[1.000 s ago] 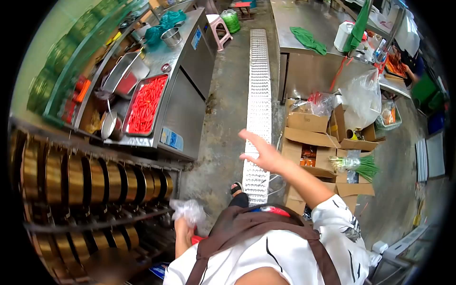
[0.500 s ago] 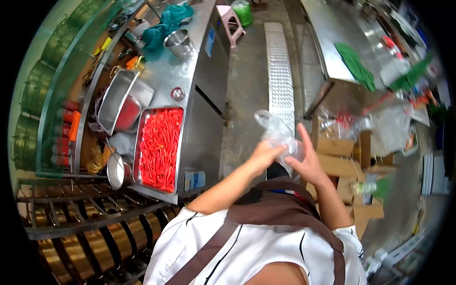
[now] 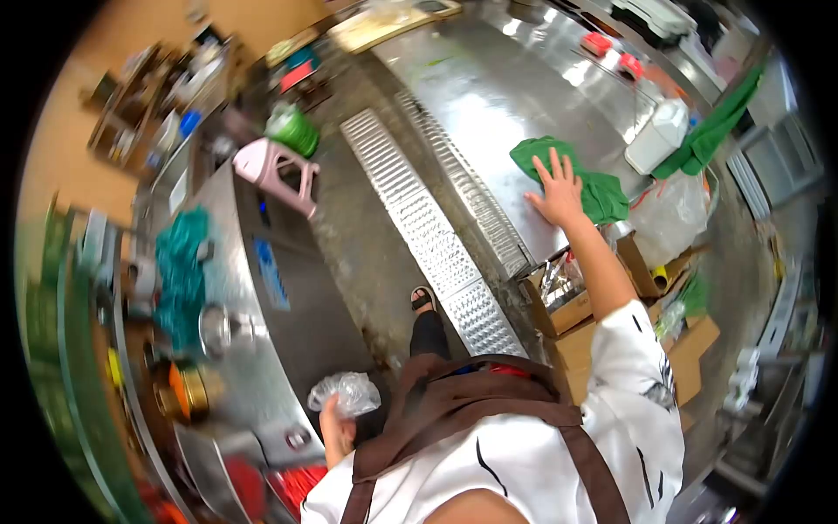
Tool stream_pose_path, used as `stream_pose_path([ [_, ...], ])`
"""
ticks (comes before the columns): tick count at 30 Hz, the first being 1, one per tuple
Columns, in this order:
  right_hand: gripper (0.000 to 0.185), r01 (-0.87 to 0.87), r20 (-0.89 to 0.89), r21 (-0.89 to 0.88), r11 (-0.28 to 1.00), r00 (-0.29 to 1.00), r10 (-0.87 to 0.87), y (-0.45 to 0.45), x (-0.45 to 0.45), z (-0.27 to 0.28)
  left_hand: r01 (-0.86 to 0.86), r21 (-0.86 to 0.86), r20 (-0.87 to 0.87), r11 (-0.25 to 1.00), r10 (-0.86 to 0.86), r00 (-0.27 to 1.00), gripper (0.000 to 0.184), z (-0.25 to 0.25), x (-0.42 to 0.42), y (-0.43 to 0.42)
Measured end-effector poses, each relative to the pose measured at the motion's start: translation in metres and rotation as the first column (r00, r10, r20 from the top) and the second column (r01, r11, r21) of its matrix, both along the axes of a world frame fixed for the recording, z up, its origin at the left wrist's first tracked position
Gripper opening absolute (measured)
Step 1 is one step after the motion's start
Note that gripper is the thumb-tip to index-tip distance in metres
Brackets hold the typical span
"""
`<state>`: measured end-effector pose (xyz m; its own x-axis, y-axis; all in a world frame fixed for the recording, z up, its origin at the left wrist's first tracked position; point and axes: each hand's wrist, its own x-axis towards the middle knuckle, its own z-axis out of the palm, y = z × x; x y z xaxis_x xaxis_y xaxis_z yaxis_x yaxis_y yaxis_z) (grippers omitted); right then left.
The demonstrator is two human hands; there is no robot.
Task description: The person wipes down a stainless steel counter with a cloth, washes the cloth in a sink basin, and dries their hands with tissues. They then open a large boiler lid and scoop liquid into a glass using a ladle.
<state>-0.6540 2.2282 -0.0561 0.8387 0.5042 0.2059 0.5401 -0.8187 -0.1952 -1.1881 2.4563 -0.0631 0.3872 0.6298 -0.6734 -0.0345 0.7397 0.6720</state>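
Where the green cloth [image 3: 604, 196] lay, your right hand [image 3: 559, 199] was spread wide. Well apart from it, your left hand [image 3: 335, 430] held clear plastic [image 3: 353, 393].

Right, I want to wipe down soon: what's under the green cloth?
Bare steel tabletop shows around the green cloth; whatever is directly beneath it is covered and can't be seen.

The left hand [image 3: 334, 430] holds a clear plastic bag [image 3: 346, 394]. The right hand [image 3: 559, 190], with fingers spread, is over the green cloth [image 3: 601, 194] on the metal table [image 3: 476, 113].
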Motion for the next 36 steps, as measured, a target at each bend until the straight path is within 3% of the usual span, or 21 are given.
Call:
stream_pose_path([
  [5,0.039,0.213,-0.025,-0.038,0.976,0.976,-0.214,0.017,0.055,-0.048,0.084,0.045,-0.075,0.995,-0.080,0.994,0.029,-0.002,0.100,0.132],
  [7,0.024,0.259,-0.090,0.326,0.909,0.966,-0.243,0.017,0.062,-0.032,0.203,0.132,-0.112,0.970,-0.189,0.976,0.030,0.021,0.166,0.180],
  [8,0.024,0.218,0.088,0.519,0.827,0.948,-0.306,0.008,0.067,-0.021,0.263,0.166,-0.132,0.950,-0.243,0.961,0.030,0.033,0.198,0.200],
  [10,0.023,0.516,-0.253,0.729,0.450,0.814,-0.523,-0.013,0.071,0.024,0.376,0.248,-0.154,0.893,-0.347,0.925,0.030,0.048,0.253,0.239],
  [11,0.026,0.550,-0.256,0.732,0.402,0.769,-0.586,-0.020,0.057,0.063,0.430,0.298,-0.156,0.852,-0.401,0.903,0.031,0.053,0.278,0.255],
  [12,0.027,0.415,-0.106,0.828,0.377,0.777,-0.621,-0.053,0.067,0.039,0.453,0.365,-0.177,0.813,-0.417,0.892,0.034,0.057,0.302,0.264],
  [13,0.028,0.555,-0.246,0.787,0.271,0.684,-0.687,-0.073,0.065,0.036,0.477,0.361,-0.180,0.802,-0.441,0.879,0.034,0.055,0.324,0.270],
  [15,0.039,0.631,-0.244,0.716,0.298,0.627,-0.740,-0.095,0.061,0.019,0.548,0.328,-0.133,0.769,-0.537,0.833,0.034,0.050,0.366,0.282],
  [17,0.052,0.751,-0.419,0.582,0.312,0.606,-0.676,-0.106,0.067,-0.054,0.606,0.331,-0.142,0.724,-0.596,0.790,0.031,0.037,0.402,0.274],
  [18,0.058,0.818,-0.130,0.305,0.487,0.542,-0.830,-0.084,0.066,-0.061,0.652,0.287,-0.164,0.702,-0.634,0.756,0.031,0.032,0.417,0.270],
  [19,0.064,0.855,0.202,-0.025,0.518,0.512,-0.835,-0.048,0.072,-0.065,0.691,0.247,-0.178,0.680,-0.669,0.722,0.031,0.024,0.434,0.266],
  [22,0.070,0.733,-0.040,0.205,0.648,0.668,-0.743,0.052,0.123,-0.053,0.761,0.187,-0.138,0.621,-0.751,0.646,0.031,0.005,0.475,0.256],
  [25,0.045,0.497,-0.173,0.442,0.747,0.864,-0.472,0.141,0.191,-0.040,0.751,0.096,-0.112,0.653,-0.743,0.660,0.030,-0.004,0.525,0.255],
  [26,0.043,0.384,-0.111,0.448,0.807,0.920,-0.376,0.163,0.209,-0.045,0.771,0.064,-0.126,0.633,-0.761,0.636,0.028,-0.004,0.542,0.261],
  [29,0.044,0.331,-0.302,0.789,0.518,0.943,-0.143,0.164,0.255,-0.032,0.815,0.215,-0.197,0.538,-0.793,0.576,0.027,0.008,0.591,0.282],
  [31,0.044,0.474,-0.405,0.823,0.314,0.876,-0.263,0.124,0.268,-0.010,0.750,0.215,-0.176,0.625,-0.731,0.659,0.026,0.023,0.610,0.290],
  [32,0.043,0.669,-0.640,0.735,0.113,0.738,-0.213,0.094,0.261,0.022,0.730,0.196,-0.198,0.655,-0.703,0.683,0.027,0.023,0.614,0.296],
  [33,0.046,0.479,-0.337,0.822,0.309,0.845,-0.416,0.054,0.260,0.016,0.705,0.184,-0.224,0.685,-0.669,0.708,0.028,0.023,0.615,0.303],
  [34,0.049,0.524,-0.493,0.852,-0.002,0.802,-0.338,0.025,0.255,0.021,0.696,0.186,-0.227,0.694,-0.659,0.717,0.028,0.015,0.611,0.317],
  [35,0.049,0.545,-0.449,0.834,0.082,0.757,-0.474,-0.006,0.249,0.027,0.878,0.368,-0.513,0.305,-0.721,0.466,0.029,0.003,0.603,0.332],
  [36,0.046,0.497,-0.459,0.867,-0.041,0.762,-0.456,-0.029,0.246,0.012,0.917,0.390,-0.657,0.080,-0.674,0.338,0.029,-0.002,0.607,0.338],
])
